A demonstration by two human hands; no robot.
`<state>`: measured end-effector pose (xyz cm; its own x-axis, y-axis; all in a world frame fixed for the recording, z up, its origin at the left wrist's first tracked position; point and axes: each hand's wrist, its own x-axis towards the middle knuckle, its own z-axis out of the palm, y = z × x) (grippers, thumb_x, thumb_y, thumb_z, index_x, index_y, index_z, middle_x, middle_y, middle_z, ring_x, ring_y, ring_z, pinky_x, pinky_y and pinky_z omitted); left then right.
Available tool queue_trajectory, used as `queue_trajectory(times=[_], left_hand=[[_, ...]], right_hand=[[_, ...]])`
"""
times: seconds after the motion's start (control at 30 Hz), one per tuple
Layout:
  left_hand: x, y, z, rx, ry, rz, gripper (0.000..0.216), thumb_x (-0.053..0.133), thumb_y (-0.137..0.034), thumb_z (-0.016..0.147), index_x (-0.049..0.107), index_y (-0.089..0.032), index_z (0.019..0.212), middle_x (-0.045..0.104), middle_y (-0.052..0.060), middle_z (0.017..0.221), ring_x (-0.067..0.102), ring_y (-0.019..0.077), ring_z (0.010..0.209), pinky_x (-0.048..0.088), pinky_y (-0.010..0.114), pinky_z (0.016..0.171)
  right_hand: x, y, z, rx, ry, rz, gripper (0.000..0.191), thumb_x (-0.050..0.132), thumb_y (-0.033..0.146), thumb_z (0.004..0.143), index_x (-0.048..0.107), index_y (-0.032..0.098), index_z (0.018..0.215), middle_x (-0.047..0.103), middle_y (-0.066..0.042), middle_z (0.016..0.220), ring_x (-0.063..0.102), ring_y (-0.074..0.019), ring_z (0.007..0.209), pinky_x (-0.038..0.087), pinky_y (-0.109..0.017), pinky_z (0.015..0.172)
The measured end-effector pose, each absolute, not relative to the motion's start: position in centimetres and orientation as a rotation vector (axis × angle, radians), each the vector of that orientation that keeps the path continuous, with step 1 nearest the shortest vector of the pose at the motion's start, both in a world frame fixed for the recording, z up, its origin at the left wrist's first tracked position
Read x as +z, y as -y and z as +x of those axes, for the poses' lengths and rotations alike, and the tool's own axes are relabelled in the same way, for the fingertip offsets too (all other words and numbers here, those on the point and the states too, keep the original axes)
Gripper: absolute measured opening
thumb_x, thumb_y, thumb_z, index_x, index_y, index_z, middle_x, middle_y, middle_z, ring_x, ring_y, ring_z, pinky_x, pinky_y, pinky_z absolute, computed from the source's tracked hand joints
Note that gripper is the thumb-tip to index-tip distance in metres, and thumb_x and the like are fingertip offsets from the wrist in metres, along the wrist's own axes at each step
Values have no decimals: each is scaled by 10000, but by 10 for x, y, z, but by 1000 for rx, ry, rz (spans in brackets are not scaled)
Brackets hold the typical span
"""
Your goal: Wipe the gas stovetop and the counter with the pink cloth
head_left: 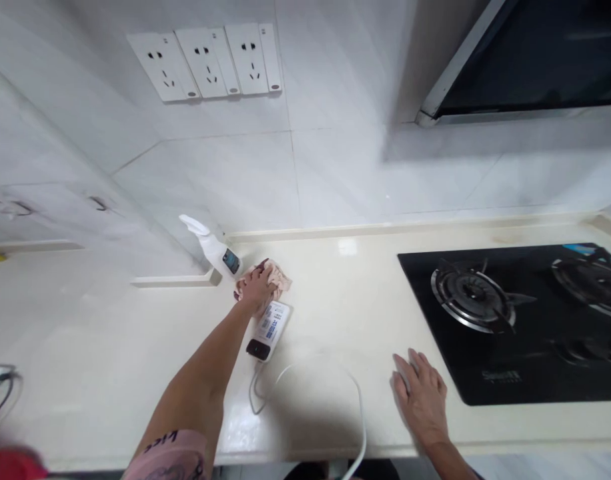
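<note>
My left hand [257, 291] presses on a crumpled pink and dark-red cloth [280, 278], its fingers curled over the fabric on the cream countertop [335, 293]. Just behind it a white spray bottle [215, 253] with a dark label leans toward the wall. Close to my left wrist lies a white power bank-like device [271, 328] with a printed label and a dark end, and a white cable [358, 400] runs from it toward me. My right hand [423, 398] rests on the counter left of the gas hob, fingers apart, holding nothing.
A black glass gas hob [485, 363] with round burners takes up the right side. Above it juts a dark range hood [535, 60]. Wall sockets [205, 63] sit upper left. A short wall end [175, 281] stands left of the bottle. Dark wires [8, 393] lie far left.
</note>
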<state>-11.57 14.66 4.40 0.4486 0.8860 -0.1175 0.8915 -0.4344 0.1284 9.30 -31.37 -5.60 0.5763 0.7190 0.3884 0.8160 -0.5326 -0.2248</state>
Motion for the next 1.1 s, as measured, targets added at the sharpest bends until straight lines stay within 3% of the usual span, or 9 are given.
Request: queue_trajectory(times=[0.23, 0.47, 0.83, 0.97, 1.1], left_hand=[[36, -119, -58, -40, -1318, 2678, 601, 680, -479, 943, 517, -252, 1474, 465, 124, 1604, 452, 360, 1465, 389, 680, 1219], [26, -47, -19, -117, -852, 2771, 659, 690, -496, 926, 484, -264, 1508, 407, 118, 1650, 354, 384, 1529, 283, 710, 1262], [29, 64, -26, -257, -234, 2601, 806, 697, -543, 824, 435, -332, 1557, 375, 137, 1693, 254, 448, 1580, 145, 731, 1272], [43, 85, -45, -206, -159, 2456, 777, 728, -596, 796, 516, -371, 1509, 458, 81, 1662, 303, 412, 1583, 202, 680, 1289], [69, 77, -88, 53, -313, 2303, 624, 668, -577, 884, 580, -352, 1459, 571, 53, 1576, 531, 288, 1451, 440, 466, 1220]], right_hand=[[-58, 312, 94, -325, 1233, -2444, 394, 442, 387, 1030, 701, 266, 1301, 573, -141, 1516, 491, -357, 1441, 389, -573, 1137], [-57, 311, 94, -360, 1237, -2438, 399, 427, 396, 1031, 716, 258, 1270, 590, -148, 1485, 511, -353, 1414, 398, -572, 1123], [-59, 314, 96, -367, 1239, -2443, 434, 391, 434, 1029, 718, 278, 1269, 602, -134, 1470, 526, -353, 1386, 419, -561, 1084], [-58, 315, 95, -367, 1240, -2433, 447, 381, 444, 1031, 718, 278, 1273, 600, -140, 1467, 532, -358, 1377, 418, -561, 1078], [-60, 316, 95, -360, 1234, -2421, 464, 368, 454, 1029, 717, 271, 1272, 598, -143, 1468, 533, -369, 1378, 421, -577, 1069]])
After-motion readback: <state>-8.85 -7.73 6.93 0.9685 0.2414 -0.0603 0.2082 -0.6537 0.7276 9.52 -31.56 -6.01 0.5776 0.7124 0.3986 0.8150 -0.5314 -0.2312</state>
